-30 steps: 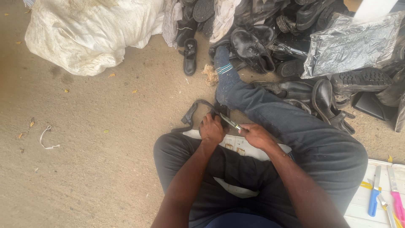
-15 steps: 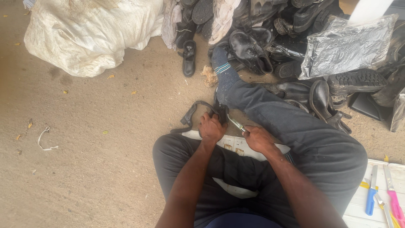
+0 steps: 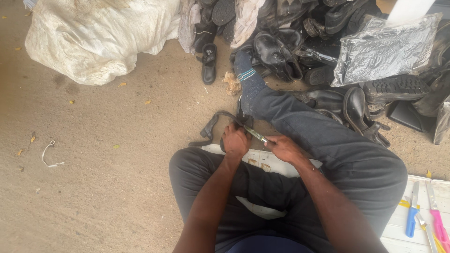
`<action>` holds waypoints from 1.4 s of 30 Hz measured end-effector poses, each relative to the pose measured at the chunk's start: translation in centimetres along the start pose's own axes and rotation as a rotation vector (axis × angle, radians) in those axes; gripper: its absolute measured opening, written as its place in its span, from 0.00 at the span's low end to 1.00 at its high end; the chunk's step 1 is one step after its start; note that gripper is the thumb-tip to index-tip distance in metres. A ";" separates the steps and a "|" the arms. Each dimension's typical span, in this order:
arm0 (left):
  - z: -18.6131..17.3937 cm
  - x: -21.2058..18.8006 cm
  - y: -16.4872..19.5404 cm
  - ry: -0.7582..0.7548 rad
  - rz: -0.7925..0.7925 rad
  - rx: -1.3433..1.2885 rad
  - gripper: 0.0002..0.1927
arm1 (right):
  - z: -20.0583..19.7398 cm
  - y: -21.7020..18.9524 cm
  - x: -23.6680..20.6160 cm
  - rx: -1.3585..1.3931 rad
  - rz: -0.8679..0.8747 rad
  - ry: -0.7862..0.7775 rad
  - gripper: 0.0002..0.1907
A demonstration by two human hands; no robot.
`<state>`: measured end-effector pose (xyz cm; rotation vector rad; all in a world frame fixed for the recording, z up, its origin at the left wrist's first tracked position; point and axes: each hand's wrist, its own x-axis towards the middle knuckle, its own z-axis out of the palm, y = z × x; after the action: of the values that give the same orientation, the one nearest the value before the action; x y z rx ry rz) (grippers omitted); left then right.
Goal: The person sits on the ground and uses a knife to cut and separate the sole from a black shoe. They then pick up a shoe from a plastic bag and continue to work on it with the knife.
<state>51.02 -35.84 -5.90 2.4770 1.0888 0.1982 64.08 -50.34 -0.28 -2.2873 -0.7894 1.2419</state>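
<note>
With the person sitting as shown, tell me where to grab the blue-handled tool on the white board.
Grip the blue-handled tool by its blue handle, at the near end, coming from above. It lies flat on the white board with its blade pointing away; a pink-handled tool lies alongside.

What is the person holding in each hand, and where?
Right hand holds a thin tool by its handle end; left hand presses a black shoe piece near its end.

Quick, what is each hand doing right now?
Left hand: closed, pressing down a black strappy leather sandal.
Right hand: closed around a thin metal blade tool.
</note>
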 end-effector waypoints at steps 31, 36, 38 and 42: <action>-8.2 -2.3 29.7 -0.017 0.641 -0.900 0.31 | -4.0 4.1 -5.5 -0.070 -0.248 0.226 0.16; -2.0 -0.5 9.0 0.285 -0.286 -0.211 0.32 | -5.8 3.3 -5.2 -0.036 -0.127 0.262 0.17; 0.6 -1.8 5.0 0.222 -0.365 -0.058 0.28 | -5.4 2.6 -4.8 -0.032 -0.141 0.257 0.19; 1.4 -2.2 2.5 -0.078 -0.477 -0.389 0.24 | -4.0 1.6 -5.1 -0.048 -0.215 0.277 0.20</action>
<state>51.62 -39.35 -5.99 1.8163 1.4160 0.1490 65.71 -55.21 3.94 -2.2752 -0.9398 0.7987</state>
